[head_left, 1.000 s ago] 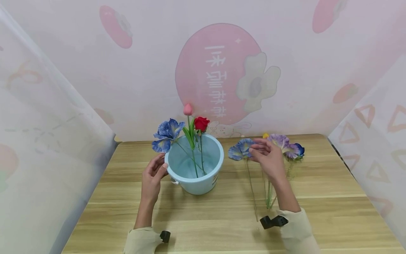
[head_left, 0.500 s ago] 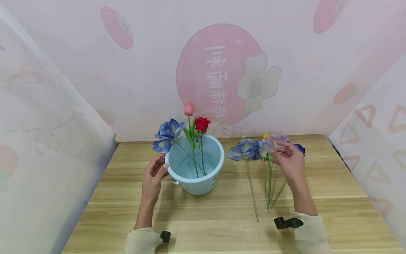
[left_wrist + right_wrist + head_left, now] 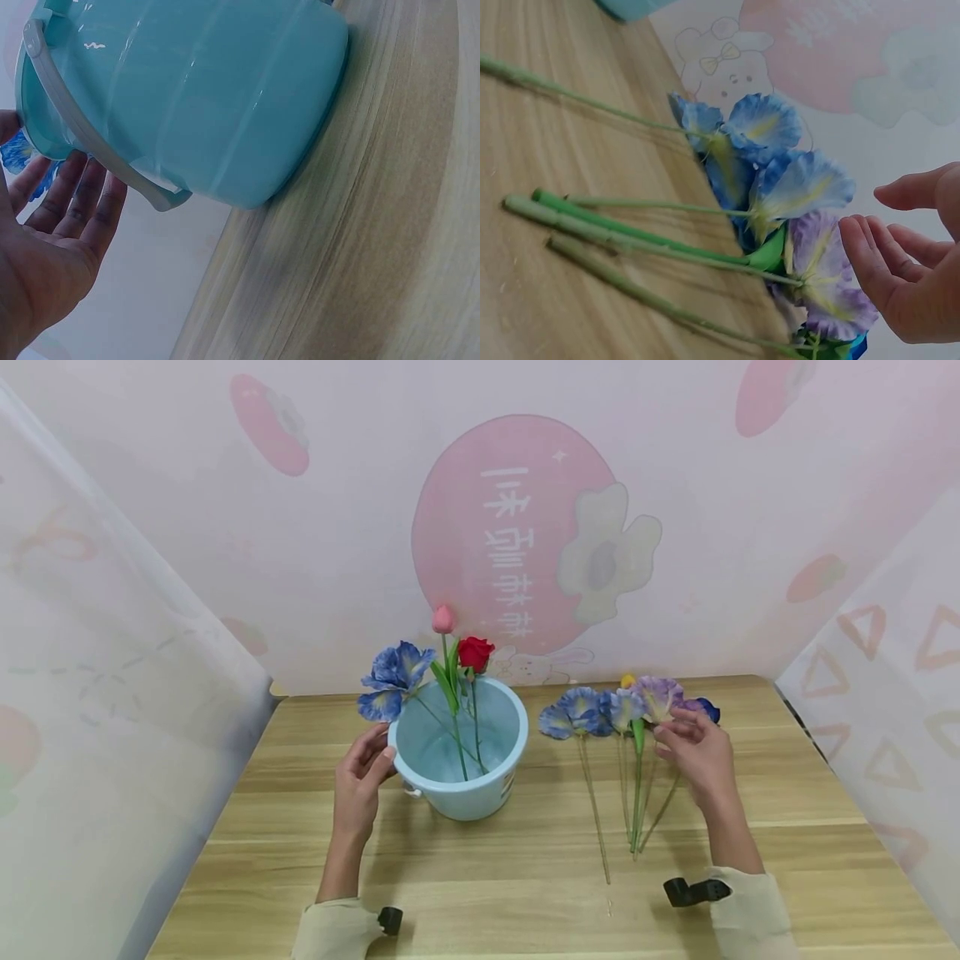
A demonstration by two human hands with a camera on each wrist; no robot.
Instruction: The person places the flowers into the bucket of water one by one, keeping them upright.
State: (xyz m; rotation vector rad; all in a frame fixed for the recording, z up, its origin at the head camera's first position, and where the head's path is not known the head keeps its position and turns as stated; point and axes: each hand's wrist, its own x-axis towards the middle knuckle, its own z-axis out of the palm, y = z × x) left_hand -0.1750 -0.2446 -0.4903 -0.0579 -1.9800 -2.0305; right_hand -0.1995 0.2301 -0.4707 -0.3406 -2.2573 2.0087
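Observation:
A light blue bucket (image 3: pixel 459 781) stands on the table, holding a blue iris (image 3: pixel 396 681), a pink tulip (image 3: pixel 443 619) and a red rose (image 3: pixel 476 654). My left hand (image 3: pixel 358 785) holds the bucket's rim at its left side; in the left wrist view the fingers (image 3: pixel 73 195) lie against the wall near the grey handle (image 3: pixel 97 142). To the right, my right hand (image 3: pixel 701 752) hovers by a purple iris (image 3: pixel 656 697), thumb and fingers apart with nothing between them. Blue irises (image 3: pixel 765 131) lie to its left, and a dark blue flower (image 3: pixel 708 710) is partly hidden behind it.
A yellow flower head (image 3: pixel 627 680) shows at the table's back edge. The loose stems (image 3: pixel 636 802) point toward the front of the wooden table (image 3: pixel 510 893). A printed white backdrop (image 3: pixel 337 527) rises behind, with side walls left and right.
My right hand has moved right, from the leftmost loose blue iris past the other blue one to the purple iris. My left hand and the bucket have stayed in place.

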